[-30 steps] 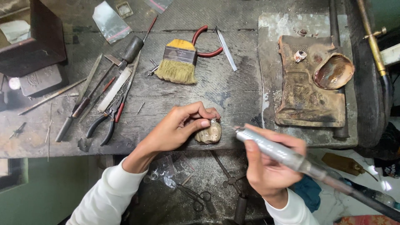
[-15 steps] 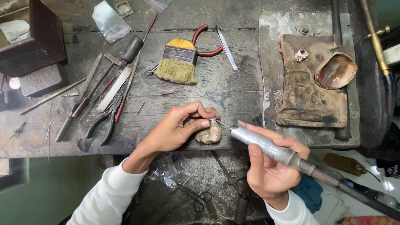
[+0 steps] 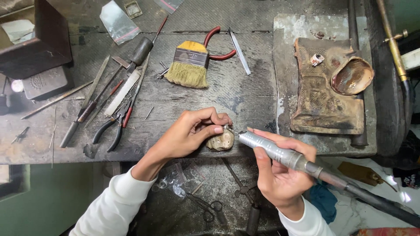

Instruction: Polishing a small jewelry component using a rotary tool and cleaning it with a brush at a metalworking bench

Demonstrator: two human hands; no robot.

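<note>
Grinding looks like the step in hand: a tiny silvery metal piece (image 3: 227, 128) is pinched between thumb and forefinger of the left hand (image 3: 192, 133), resting on a rounded tan wooden bench peg (image 3: 221, 140) just below that pinch. The right hand (image 3: 280, 175), palm up, fingers curled closed around a slim silver rotary handpiece (image 3: 273, 150), aims its tip at the piece. Steady, light contact seems needed next.
</note>
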